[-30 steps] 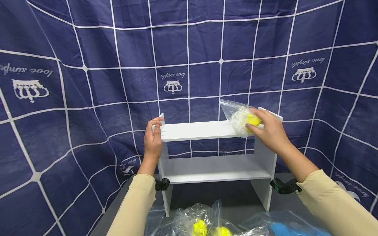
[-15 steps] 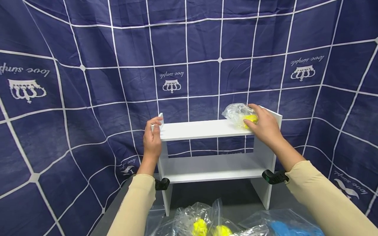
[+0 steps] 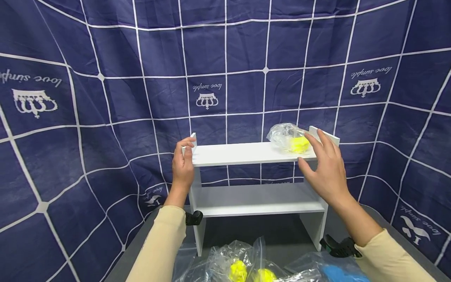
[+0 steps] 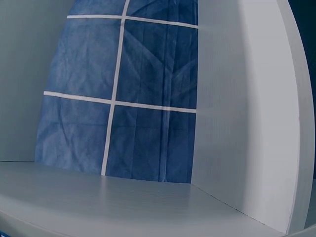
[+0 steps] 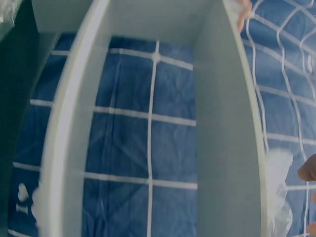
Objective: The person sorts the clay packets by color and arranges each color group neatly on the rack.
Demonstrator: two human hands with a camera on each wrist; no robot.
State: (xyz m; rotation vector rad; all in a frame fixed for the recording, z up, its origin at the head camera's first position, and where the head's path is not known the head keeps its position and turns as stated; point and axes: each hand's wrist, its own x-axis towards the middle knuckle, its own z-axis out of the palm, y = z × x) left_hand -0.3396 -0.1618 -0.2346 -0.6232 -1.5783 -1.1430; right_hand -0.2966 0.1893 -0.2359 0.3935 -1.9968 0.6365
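A white two-tier shelf rack (image 3: 232, 154) stands in the middle of the head view. At its top left corner, my left hand (image 3: 182, 166) grips the raised side panel, fingers bent over its edge. A clear plastic bag (image 3: 282, 135) with a bright yellow lump (image 3: 299, 145) inside lies at the right end of the upper board. Just right of and in front of this bag, my right hand (image 3: 327, 170) has its fingers spread, holding nothing. The right wrist view catches part of the bag (image 5: 279, 197) and a fingertip at its right edge; the left wrist view shows the rack's panels (image 4: 222, 113).
Several clear bags lie on the dark tabletop (image 3: 253, 227) in front of the rack, two yellow lumps (image 3: 238, 270) among them. A bag with something blue (image 3: 338, 273) is at the front right. Dark blue gridded cloth (image 3: 243, 94) hangs behind and at both sides.
My right hand has set the bag with the yellow lump down on the upper board, let go and drawn back towards me. My left hand has stayed on the rack.
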